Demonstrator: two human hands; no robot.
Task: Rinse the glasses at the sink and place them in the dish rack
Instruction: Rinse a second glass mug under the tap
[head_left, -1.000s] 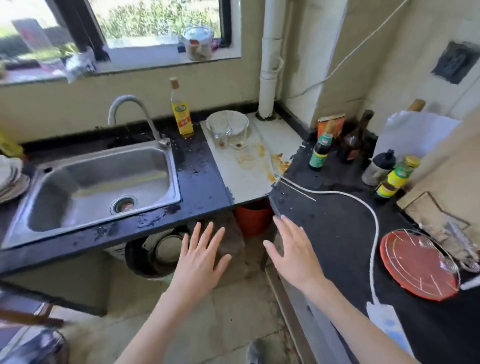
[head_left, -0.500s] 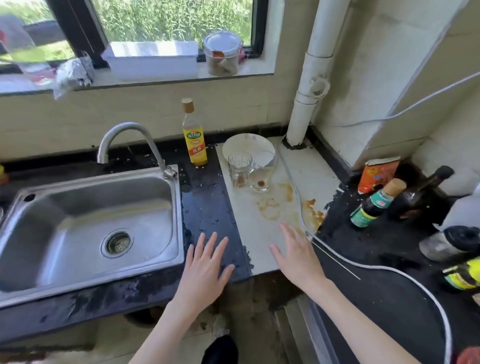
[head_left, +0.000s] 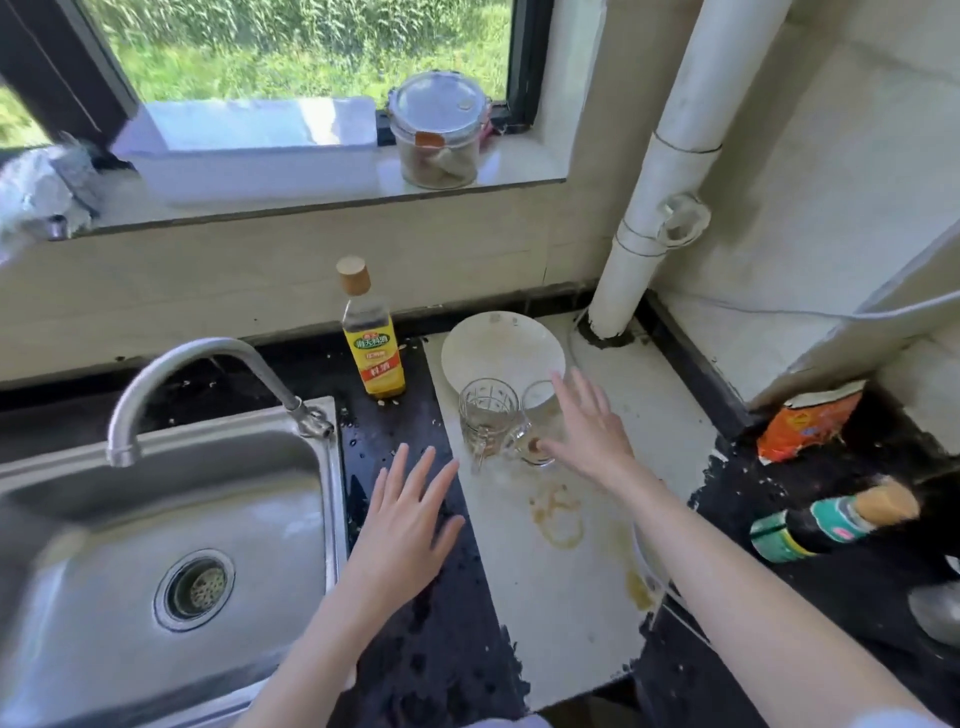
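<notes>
Head view tells me I'm at the very start: both glasses, the cut glass (head_left: 488, 415) and the stained glass (head_left: 540, 431), stand unrinsed on the pale tabletop (head_left: 571, 597), just in front of a white plate (head_left: 501, 348). My right hand (head_left: 589, 434), fingers spread, is at the stained glass without gripping it. My left hand (head_left: 408, 525) hovers spread and empty beside the sink (head_left: 322, 519). Everything remains: lifting, rinsing, racking. No dish rack shows. A yellow bottle (head_left: 371, 343) stands near the tap (head_left: 208, 364).
</notes>
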